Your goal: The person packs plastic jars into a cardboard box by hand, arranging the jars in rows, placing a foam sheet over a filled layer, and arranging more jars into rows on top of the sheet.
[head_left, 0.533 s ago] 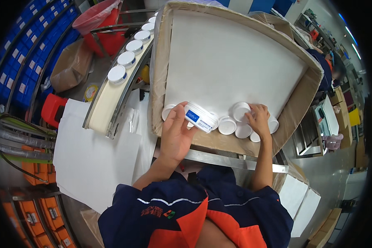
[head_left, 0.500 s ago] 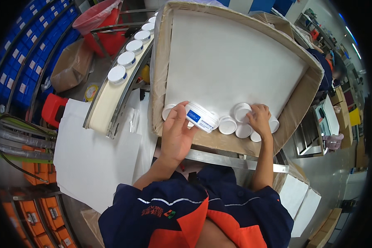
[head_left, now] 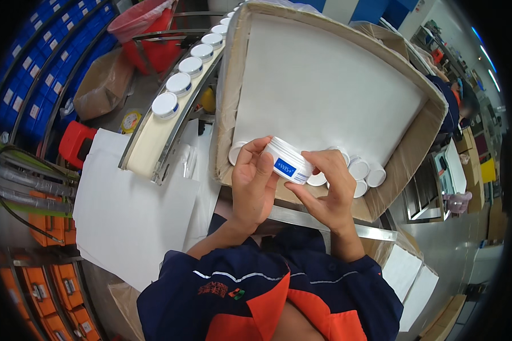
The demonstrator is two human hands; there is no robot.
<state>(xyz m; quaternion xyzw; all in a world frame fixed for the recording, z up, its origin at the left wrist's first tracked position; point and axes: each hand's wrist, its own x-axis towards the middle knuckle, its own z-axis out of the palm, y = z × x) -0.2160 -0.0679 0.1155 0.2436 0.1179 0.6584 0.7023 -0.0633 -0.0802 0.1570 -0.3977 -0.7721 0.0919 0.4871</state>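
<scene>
Head view, the only one we have: a white jar (head_left: 293,153) sits between both bare hands, tilted, above the near edge of a plastic-lined carton (head_left: 233,85), its blue label (head_left: 285,167) turned toward us. Left hand (head_left: 255,190): thumb and fingers pinching the jar's left end. Right hand (head_left: 333,190): thumb below, forefinger above, pinching the right end. More white jars (head_left: 359,168) lie in the carton along its near side; others stand in a row on a curved conveyor (head_left: 148,150) to the left. We judge the jar light enough for a fingertip grip, though whether it is full we cannot tell. Walls look like stiff moulded plastic, unlikely to dent or break, but smooth, so probably a little slippery. We would take it by opposite sides of the round wall, thumb against fingers, keeping pressure off the label, which might scuff.
</scene>
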